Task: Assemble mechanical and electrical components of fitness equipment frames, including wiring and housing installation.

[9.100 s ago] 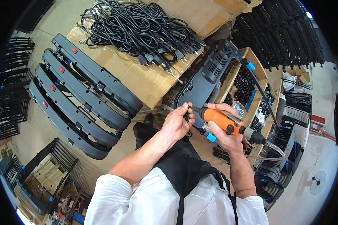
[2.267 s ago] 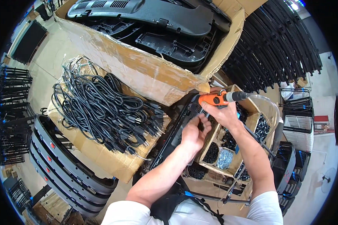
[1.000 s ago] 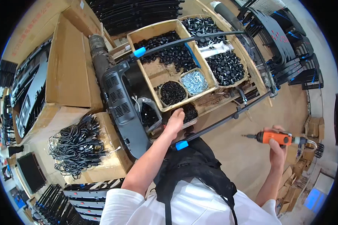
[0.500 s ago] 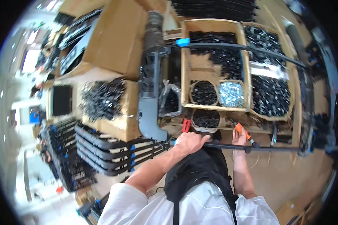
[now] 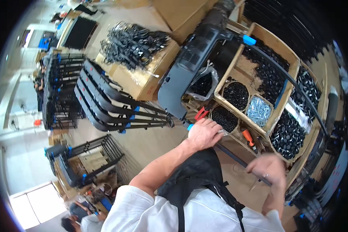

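Note:
A dark rectangular frame lies before me, with a curved grey plastic cover (image 5: 174, 87) on its left, a thin far rail (image 5: 288, 75) and a thin near rail (image 5: 231, 154). My left hand (image 5: 205, 134) is closed over the left part of the near rail, beside a blue piece at the corner. At that rail's right part is my right hand (image 5: 270, 168), its fingers smeared by motion; I cannot tell whether it holds anything. An orange-handled screwdriver (image 5: 248, 138) rests among the parts beyond the near rail.
Beyond the rail are red-handled pliers (image 5: 202, 113), a tub of black screws (image 5: 224, 119) and a wooden tray (image 5: 230, 75) with black parts and silver screws (image 5: 258, 111). Left stand a cardboard box (image 5: 154, 86) heaped with black parts and stacked grey frames (image 5: 100, 98).
My view has turned, so the bench now slants. My right hand has moved right and nearer, away from the orange screwdriver. My left hand stays on the near rail.

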### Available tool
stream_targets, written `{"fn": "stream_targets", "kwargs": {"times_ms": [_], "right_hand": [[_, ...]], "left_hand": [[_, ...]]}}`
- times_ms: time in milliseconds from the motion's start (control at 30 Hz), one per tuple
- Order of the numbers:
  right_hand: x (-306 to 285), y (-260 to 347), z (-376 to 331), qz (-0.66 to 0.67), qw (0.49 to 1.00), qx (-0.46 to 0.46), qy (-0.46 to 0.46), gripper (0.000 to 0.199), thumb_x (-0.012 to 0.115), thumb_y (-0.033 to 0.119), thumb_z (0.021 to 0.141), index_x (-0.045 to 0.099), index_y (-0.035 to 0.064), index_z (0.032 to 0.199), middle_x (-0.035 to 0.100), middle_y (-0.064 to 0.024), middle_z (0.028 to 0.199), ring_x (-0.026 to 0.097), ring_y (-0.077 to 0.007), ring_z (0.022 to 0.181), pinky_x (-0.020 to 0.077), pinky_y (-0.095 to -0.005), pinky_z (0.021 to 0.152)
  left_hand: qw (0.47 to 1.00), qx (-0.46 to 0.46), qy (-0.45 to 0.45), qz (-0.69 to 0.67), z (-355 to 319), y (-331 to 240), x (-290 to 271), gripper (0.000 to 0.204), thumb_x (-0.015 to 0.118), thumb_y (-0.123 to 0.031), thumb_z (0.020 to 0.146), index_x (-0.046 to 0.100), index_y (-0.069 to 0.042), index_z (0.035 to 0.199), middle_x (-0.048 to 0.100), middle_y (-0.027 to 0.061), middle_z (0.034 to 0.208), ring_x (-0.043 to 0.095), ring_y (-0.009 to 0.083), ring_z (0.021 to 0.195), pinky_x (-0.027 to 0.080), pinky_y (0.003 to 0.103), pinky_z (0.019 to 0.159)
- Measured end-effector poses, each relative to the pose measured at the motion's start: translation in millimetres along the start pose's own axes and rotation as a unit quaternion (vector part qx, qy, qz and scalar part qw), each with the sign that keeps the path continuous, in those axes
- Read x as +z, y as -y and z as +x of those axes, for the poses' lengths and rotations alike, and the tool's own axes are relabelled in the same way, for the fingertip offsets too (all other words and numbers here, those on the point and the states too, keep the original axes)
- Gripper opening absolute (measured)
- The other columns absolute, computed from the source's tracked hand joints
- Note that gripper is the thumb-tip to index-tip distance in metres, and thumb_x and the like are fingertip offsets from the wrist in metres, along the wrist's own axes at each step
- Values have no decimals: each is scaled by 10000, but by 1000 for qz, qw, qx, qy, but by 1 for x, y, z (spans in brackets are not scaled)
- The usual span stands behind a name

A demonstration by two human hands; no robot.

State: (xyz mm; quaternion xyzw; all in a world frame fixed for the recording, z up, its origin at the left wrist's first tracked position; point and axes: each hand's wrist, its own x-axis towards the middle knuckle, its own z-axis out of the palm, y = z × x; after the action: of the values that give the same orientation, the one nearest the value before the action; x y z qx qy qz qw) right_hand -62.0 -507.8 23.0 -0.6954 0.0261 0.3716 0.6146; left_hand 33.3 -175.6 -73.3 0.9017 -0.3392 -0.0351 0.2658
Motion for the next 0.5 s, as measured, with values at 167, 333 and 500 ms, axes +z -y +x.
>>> {"fn": "stream_targets", "kwargs": {"times_ms": [167, 333, 500], "right_hand": [[-229, -16, 150, -488, 702, -121, -504, 573, 620, 447, 1054, 608, -27, 1376, 679, -274, 1301, 622, -468, 1217, 469, -500, 1085], [-319, -20, 227, -295, 895, 69, -327, 752, 505, 711, 1026, 728, -2, 1120, 701, -95, 830, 661, -205, 743, 533, -344, 742], [-295, 17, 190, -427, 824, -10, -374, 705, 565, 664, 1028, 709, -25, 995, 603, -20, 728, 556, -122, 708, 454, -317, 663]], "left_hand": [[966, -120, 88, -211, -71, -54, -6, 329, 706, -346, 973, 718, -46, 1108, 740, 105, 991, 707, 337, 932, 560, 433, 856], [610, -464, -73, -639, -87, -11, 37, 535, 703, -571, 986, 612, -87, 1196, 676, 3, 972, 609, 167, 792, 506, 341, 717], [546, -512, -109, -654, -61, 0, 56, 383, 658, -477, 1043, 677, -128, 885, 719, 22, 902, 672, 145, 878, 527, 342, 755]]}}
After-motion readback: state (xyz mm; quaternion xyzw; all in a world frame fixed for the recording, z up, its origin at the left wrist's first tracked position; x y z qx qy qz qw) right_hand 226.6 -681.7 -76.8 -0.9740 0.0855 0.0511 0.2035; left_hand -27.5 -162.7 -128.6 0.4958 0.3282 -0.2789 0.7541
